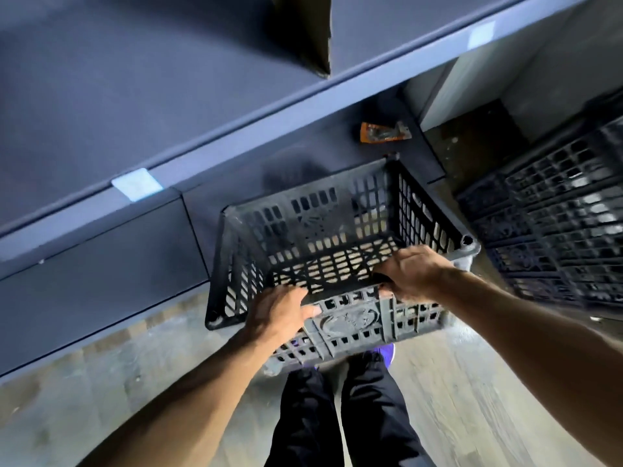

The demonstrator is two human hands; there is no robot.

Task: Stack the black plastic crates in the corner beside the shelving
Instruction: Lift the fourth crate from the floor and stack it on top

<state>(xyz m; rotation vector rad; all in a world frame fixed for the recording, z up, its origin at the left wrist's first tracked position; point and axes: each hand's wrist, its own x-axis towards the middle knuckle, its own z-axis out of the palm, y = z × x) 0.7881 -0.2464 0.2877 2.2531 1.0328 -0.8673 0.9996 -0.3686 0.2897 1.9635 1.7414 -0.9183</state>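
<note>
1. Our legs in black trousers [310,419] and purple shoes [387,351] stand on the grey plank floor [472,382], shoes partly under the load.
2. Our left hand [279,311] grips the near rim, thumb pressed on the outer face; our right hand [413,274] curls its fingers over the same rim, further right.
3. Between them the empty black plastic lattice crate [350,323] sits open side up, apparently held off the floor, close in front of the dark blue metal shelving [256,129].
4. We judge this the carrying step: one crate in hand, not yet set down.
5. To our right, past the shelving's end and near a pale wall, the stacked black lattice crates [546,224] wait; blur keeps us from counting them.
6. Next we must swing right, lift above that stack's top rim, square the corners and lower.
7. Room is tight on the left, where the shelf edge overhangs; an orange plastic packet [384,132] lies on the lower shelf just beyond the crate's far corner, while the floor to our right looks open.
</note>
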